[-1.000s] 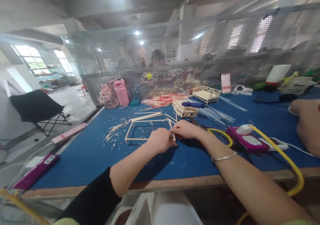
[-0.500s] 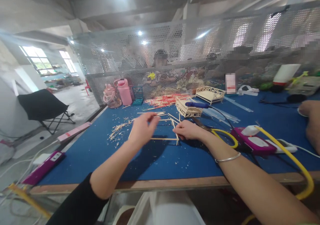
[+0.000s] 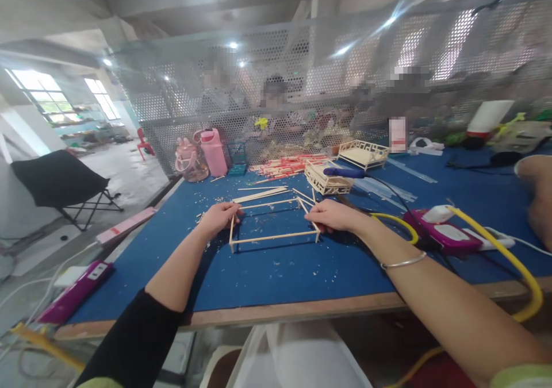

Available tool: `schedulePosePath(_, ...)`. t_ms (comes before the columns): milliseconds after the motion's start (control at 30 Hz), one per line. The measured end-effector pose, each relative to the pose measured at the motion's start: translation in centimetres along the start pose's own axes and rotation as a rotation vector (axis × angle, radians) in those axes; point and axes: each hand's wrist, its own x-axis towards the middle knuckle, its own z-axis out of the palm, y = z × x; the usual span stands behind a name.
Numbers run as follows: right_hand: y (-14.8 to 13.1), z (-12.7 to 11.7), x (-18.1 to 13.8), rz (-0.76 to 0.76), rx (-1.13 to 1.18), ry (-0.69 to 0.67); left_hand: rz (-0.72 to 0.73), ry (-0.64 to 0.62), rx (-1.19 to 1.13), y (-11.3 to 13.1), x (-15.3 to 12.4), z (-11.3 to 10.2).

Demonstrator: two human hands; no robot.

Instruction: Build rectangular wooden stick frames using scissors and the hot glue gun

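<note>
A rectangular frame of thin wooden sticks point(image 3: 276, 238) with short legs at its corners is between my hands, on or just above the blue tabletop. My left hand point(image 3: 219, 218) pinches its left side, and my right hand point(image 3: 330, 215) grips the right side; some fingertips are hidden behind the sticks. Loose pale wooden sticks point(image 3: 261, 194) lie just behind the frame. Close by at the back right stands a small finished-looking wooden tray with lattice sides point(image 3: 328, 182), and a blue-handled tool with a cord point(image 3: 344, 172) rests over it.
Red-tipped sticks point(image 3: 287, 166) are piled at the back near a pink bottle point(image 3: 213, 152). A second lattice tray point(image 3: 363, 154) stands farther off. On the right are a purple power strip point(image 3: 440, 233) and a yellow cable point(image 3: 509, 261). Another person's arm point(image 3: 539, 198) reaches in at the right edge.
My left hand has come down leftward and taken hold of the frame's left side. The frame has shifted slightly right, its right side still in my right hand. The camera view has turned a little.
</note>
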Motion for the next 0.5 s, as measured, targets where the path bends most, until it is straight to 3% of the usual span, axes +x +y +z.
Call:
schedulePosePath(200,0.3,0.2,0.1,-0.008,-0.027,0.026,0.004,0.074,0.002,-0.2,-0.1,0.2)
schedulePosePath(367,0.7,0.2,0.5,-0.048,-0.055,0.267,0.117,0.328,0.131,0.1,-1.6,-0.3)
schedulePosePath(433,0.5,0.5,0.8,-0.096,-0.063,0.358,0.182,0.328,0.193,0.7,-2.5,0.0)
schedulePosePath(500,0.3,1.2,1.0,-0.139,-0.083,0.374,0.231,0.250,0.268,1.4,-3.4,0.7)
